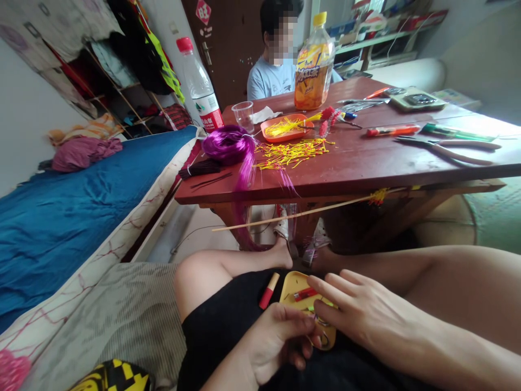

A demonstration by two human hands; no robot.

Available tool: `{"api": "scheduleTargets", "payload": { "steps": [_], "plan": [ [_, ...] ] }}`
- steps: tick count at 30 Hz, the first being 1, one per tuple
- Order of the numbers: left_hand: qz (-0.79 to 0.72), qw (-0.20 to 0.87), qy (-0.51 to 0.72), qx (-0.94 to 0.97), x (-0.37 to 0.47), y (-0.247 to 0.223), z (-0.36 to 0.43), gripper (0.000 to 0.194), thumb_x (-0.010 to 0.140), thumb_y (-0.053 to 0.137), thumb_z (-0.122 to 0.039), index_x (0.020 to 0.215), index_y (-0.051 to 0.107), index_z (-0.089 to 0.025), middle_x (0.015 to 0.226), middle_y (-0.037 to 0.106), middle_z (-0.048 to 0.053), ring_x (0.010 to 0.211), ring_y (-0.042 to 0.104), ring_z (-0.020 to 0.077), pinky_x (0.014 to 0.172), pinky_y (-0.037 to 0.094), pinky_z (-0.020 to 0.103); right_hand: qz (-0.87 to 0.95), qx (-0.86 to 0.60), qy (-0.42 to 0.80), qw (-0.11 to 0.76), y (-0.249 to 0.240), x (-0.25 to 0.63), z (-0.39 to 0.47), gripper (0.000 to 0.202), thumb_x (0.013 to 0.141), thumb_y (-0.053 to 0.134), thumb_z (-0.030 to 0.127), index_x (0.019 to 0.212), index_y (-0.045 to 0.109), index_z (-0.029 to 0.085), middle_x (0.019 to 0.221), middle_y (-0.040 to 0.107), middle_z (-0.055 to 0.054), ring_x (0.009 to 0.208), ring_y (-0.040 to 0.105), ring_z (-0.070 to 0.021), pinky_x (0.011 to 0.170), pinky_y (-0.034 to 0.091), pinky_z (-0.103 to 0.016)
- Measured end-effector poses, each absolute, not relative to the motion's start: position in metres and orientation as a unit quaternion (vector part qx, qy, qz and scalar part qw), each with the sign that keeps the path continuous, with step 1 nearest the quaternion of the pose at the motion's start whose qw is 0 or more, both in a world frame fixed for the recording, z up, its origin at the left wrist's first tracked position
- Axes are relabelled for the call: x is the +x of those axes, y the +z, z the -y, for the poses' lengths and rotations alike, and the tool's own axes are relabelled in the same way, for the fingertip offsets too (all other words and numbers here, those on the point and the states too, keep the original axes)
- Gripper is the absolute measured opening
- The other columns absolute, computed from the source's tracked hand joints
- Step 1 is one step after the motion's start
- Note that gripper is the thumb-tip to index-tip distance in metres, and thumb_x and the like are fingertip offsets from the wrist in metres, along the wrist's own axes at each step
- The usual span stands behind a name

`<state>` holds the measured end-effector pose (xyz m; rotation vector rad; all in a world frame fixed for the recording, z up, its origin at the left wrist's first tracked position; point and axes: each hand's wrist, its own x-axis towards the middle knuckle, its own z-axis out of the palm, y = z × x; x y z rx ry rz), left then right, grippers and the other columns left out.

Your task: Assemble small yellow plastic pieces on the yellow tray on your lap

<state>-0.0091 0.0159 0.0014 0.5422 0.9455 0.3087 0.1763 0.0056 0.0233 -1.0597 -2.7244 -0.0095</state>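
Over my lap, my left hand [280, 336] is closed in a pinch, its thumb pressed to the fingers; what it grips is too small to make out. My right hand [362, 307] reaches in from the right with fingers stretched and apart, its fingertips over the small yellow tray [290, 285] and close to my left hand. In the tray lie a red tube-like item [305, 294] and some small pieces partly hidden by my hands. Beside the tray, on the black cloth over my lap, rests a small red tube with a tan cap [269, 291].
The red table [350, 163] ahead bears purple thread [228, 144], yellow stems [293, 154], an orange dish [285, 130], pliers [451, 149] and two bottles. A thin stick [293, 215] lies along its near side. A person [271, 76] sits beyond; a blue-covered bed [93, 195] is left.
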Motion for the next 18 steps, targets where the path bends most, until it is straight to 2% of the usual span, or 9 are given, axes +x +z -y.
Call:
{"api": "scheduleTargets", "payload": {
  "steps": [4,7,10,13,15,18],
  "plan": [
    [-0.451,0.842,0.156,0.252,-0.008,0.003,-0.015,0.034,0.051,0.08,-0.038,0.057,0.064,-0.01,0.053,0.058,0.003,0.041,0.045,0.0058,0.033,0.03,0.016,0.922,-0.36,-0.017,0.14,0.025,0.178,-0.004,0.016,0.077,0.054,0.016,0.091,0.059,0.022,0.107,0.061,-0.008,0.069,0.057,-0.0184,0.058,0.045,-0.031],
    [-0.46,0.825,0.206,0.255,-0.006,0.002,-0.015,0.033,0.053,0.079,-0.037,0.059,0.063,-0.009,0.053,0.057,0.002,0.041,0.044,0.0049,0.036,0.032,0.016,0.873,-0.419,0.007,0.25,0.022,0.177,0.004,0.023,0.085,0.039,0.014,0.096,0.059,0.018,0.099,0.063,-0.01,0.072,0.06,-0.0191,0.059,0.047,-0.03],
    [-0.488,0.785,0.261,0.278,-0.004,0.003,-0.013,0.031,0.056,0.078,-0.036,0.06,0.062,-0.01,0.055,0.06,0.002,0.043,0.045,0.0055,0.038,0.034,0.016,0.745,-0.526,0.231,0.339,0.011,0.17,0.017,0.026,0.091,0.037,0.024,0.081,0.061,0.02,0.076,0.061,-0.004,0.064,0.059,-0.0149,0.056,0.047,-0.024],
    [-0.506,0.756,0.271,0.315,-0.001,0.005,-0.011,0.033,0.055,0.079,-0.039,0.06,0.062,-0.011,0.053,0.059,0.001,0.045,0.047,0.0071,0.041,0.036,0.018,0.578,-0.531,0.5,0.367,0.0,0.157,0.024,0.024,0.086,0.048,0.036,0.077,0.061,0.018,0.073,0.061,-0.003,0.067,0.06,-0.016,0.058,0.048,-0.024],
    [-0.514,0.743,0.266,0.335,0.0,0.006,-0.01,0.035,0.055,0.078,-0.041,0.059,0.062,-0.011,0.052,0.058,0.0,0.046,0.047,0.0079,0.043,0.037,0.019,0.473,-0.496,0.6,0.413,-0.004,0.149,0.023,0.026,0.08,0.056,0.041,0.076,0.061,0.016,0.073,0.062,-0.003,0.069,0.06,-0.0173,0.063,0.048,-0.026],
    [-0.521,0.734,0.259,0.349,0.0,0.007,-0.01,0.032,0.057,0.077,-0.04,0.058,0.063,-0.011,0.053,0.059,0.0,0.047,0.047,0.0087,0.045,0.036,0.021,0.373,-0.468,0.651,0.467,-0.006,0.141,0.019,0.03,0.071,0.066,0.043,0.066,0.06,0.014,0.065,0.061,-0.002,0.063,0.057,-0.0145,0.062,0.046,-0.025]
  ]
}}
